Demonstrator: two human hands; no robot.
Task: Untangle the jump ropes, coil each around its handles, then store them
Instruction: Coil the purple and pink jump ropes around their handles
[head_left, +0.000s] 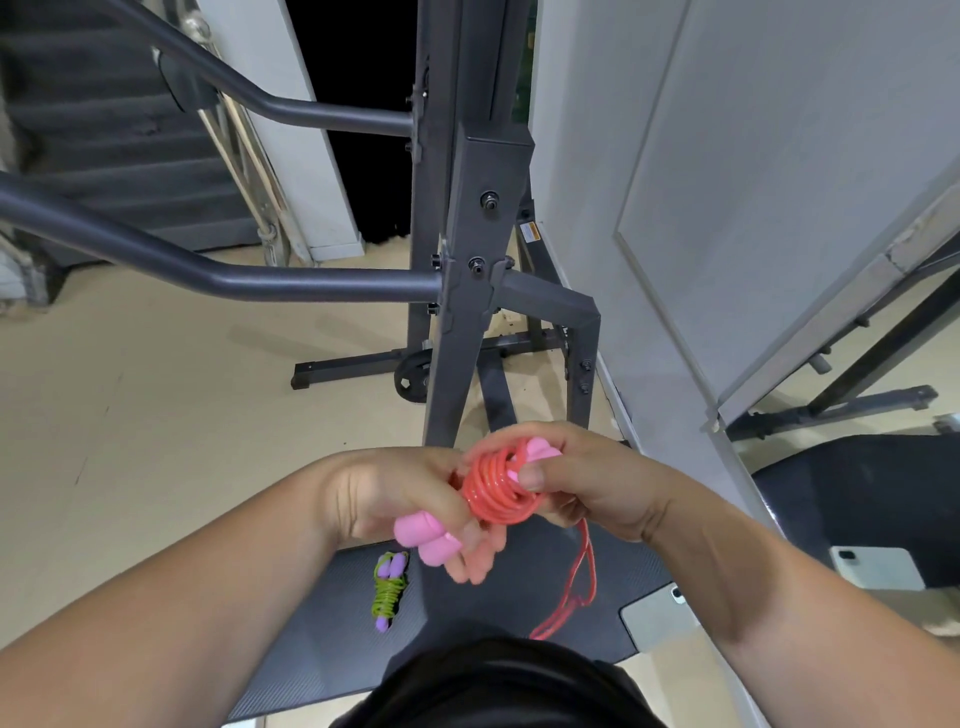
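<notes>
Dark mat (441, 613) bore coiled green rope (390, 592); left grip (395, 493) clasped pink handles (421, 535); right grip (582, 483) pinched red rope (496, 491) coil.

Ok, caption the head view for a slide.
Left hand and right hand grip the red rope coiled round pink handles, tail hanging; green rope coiled on mat.

Red rope (496, 491) coiled on pink handles (426, 535); green-coiled rope (390, 590) on mat.

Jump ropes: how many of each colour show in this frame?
Red rope: 1
Green rope: 1
Total: 2
</notes>
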